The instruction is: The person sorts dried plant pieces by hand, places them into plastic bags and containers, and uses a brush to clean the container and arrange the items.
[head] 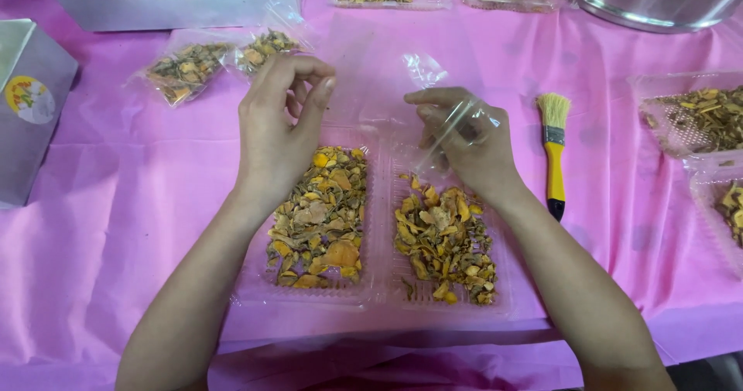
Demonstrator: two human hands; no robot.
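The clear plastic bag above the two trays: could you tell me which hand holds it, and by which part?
The right hand grips the clear plastic bag at its lower edge. The left hand pinches near its other side, but contact cannot be told.

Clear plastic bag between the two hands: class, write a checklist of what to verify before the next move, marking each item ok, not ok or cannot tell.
1. Clear plastic bag held by both hands: ok; left hand pinches one side, right hand grips the other.
2. Bag mouth open: cannot tell; the film is too transparent.
3. Left tray holds dried orange-brown pieces: ok.
4. Right tray holds dried pieces: ok.
5. Yellow-handled brush out of the hands' way: ok; it lies on the pink cloth beside the right hand.
6. Filled bags set aside: ok; they lie beyond the left hand.
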